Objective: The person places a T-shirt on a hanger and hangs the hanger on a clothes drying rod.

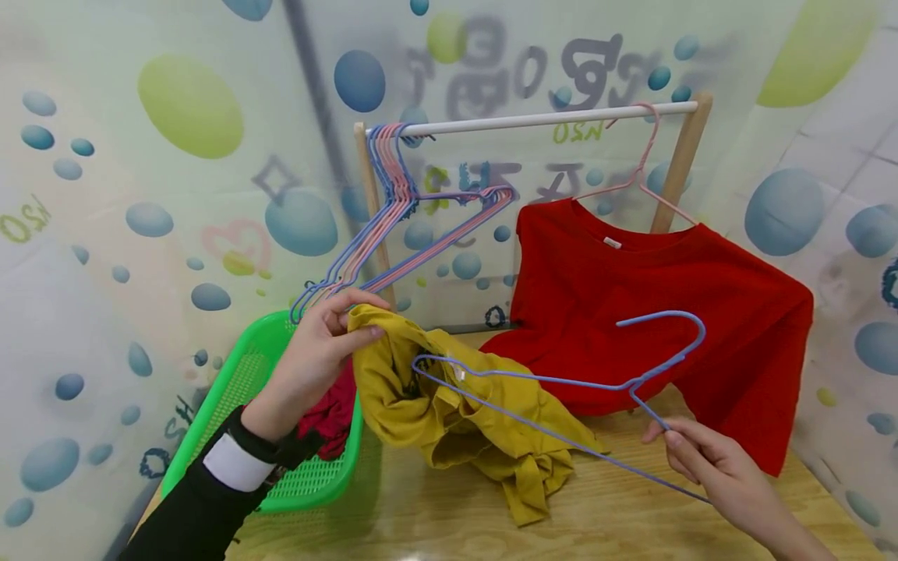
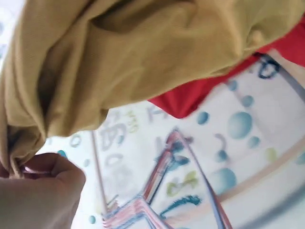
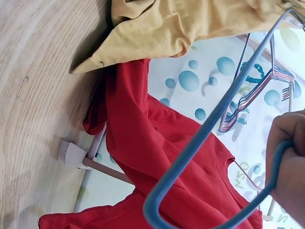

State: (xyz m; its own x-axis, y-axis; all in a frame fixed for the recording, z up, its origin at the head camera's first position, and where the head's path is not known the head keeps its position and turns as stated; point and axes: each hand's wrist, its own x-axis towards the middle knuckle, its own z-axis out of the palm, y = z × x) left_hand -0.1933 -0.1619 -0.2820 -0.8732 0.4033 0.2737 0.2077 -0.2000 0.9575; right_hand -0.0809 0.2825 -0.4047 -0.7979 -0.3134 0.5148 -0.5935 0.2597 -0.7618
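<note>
A yellow shirt (image 1: 400,413) hangs bunched from my left hand (image 1: 316,351), its lower part draping down to the table. The fingers and thumb of that hand pinch its upper edge, as the left wrist view also shows. My right hand (image 1: 722,467) grips a blue clothes hanger (image 1: 673,361) by one shoulder, hook upward. The hanger's other end lies over the shirt, near its neck opening and white label; whether it is inside the cloth I cannot tell. In the right wrist view the hanger (image 3: 196,143) crosses in front of a red shirt.
A red shirt (image 1: 596,288) hangs on a pink hanger (image 1: 641,167) at the right of the rack's white rail (image 1: 533,121). Several blue and pink hangers (image 1: 393,179) crowd its left end. A green basket (image 1: 302,499) holding dark red cloth (image 1: 337,417) stands at left on the wooden table (image 1: 393,530).
</note>
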